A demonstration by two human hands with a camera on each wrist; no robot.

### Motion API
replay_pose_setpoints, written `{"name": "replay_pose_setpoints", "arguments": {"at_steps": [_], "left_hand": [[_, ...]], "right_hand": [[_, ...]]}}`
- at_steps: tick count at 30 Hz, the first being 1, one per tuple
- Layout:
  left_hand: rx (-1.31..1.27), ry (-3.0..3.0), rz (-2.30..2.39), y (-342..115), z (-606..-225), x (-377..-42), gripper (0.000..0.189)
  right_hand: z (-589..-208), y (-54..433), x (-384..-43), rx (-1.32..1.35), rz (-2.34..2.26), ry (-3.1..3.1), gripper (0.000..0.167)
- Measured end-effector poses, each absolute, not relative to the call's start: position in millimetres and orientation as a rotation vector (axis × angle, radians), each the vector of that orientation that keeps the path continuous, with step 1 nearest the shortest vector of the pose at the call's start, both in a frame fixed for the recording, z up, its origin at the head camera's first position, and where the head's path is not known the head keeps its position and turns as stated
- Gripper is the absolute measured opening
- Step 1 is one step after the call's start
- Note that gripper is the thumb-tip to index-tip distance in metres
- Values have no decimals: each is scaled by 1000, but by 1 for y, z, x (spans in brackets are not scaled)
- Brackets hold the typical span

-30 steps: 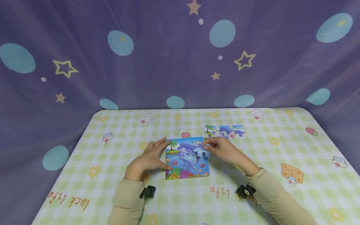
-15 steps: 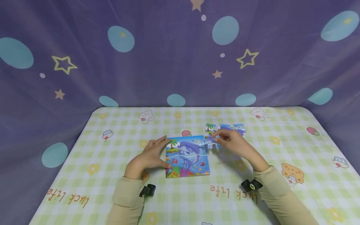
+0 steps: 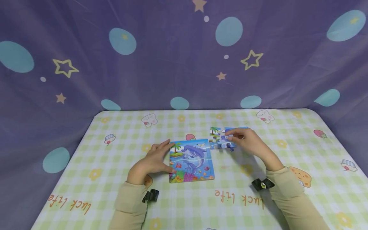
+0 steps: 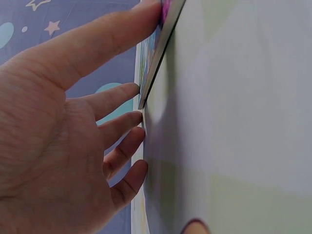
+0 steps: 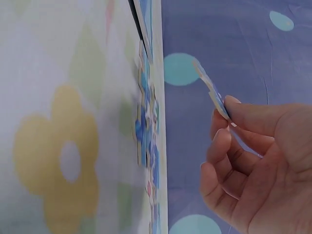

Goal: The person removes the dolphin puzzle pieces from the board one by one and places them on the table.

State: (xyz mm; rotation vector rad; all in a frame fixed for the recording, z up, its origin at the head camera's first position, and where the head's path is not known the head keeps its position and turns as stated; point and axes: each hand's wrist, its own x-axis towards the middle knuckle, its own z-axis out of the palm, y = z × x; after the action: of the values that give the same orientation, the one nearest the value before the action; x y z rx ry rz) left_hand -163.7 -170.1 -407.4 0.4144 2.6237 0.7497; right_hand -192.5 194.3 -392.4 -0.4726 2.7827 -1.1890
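My left hand (image 3: 152,161) rests at the left edge of a square dolphin picture board (image 3: 191,161), its thumb on the board's near left corner. In the left wrist view its fingers spread loosely along the board's thin edge. My right hand (image 3: 253,145) pinches a jigsaw piece (image 5: 212,92) between thumb and forefinger. That piece is tilted and raised off the table in the right wrist view. Below it lie several other jigsaw pieces (image 3: 215,131) with palm tree and dolphin parts, just beyond the board's far right corner. My right hand partly covers them in the head view.
The table wears a green and white checked cloth (image 3: 95,198) printed with flowers and animals. A purple curtain (image 3: 161,73) with stars and blue spots hangs behind and at the sides. Each wrist carries a small black device (image 3: 263,184).
My right hand has moved right and away from me, from over the board's right edge to above the loose pieces, with a jigsaw piece in it. My left hand has stayed put.
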Motion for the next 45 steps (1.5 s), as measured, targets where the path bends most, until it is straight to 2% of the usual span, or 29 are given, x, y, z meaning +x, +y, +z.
{"name": "replay_pose_setpoints", "arguments": {"at_steps": [16, 32, 45], "left_hand": [[388, 2629, 761, -173, -406, -159, 105], [387, 2629, 776, -168, -407, -160, 105], [391, 2633, 767, -169, -406, -162, 104]], "right_hand": [[-396, 223, -200, -349, -1166, 2794, 26], [-404, 252, -206, -330, -1029, 2777, 16], [-412, 257, -211, -248, -1002, 2785, 17]]}}
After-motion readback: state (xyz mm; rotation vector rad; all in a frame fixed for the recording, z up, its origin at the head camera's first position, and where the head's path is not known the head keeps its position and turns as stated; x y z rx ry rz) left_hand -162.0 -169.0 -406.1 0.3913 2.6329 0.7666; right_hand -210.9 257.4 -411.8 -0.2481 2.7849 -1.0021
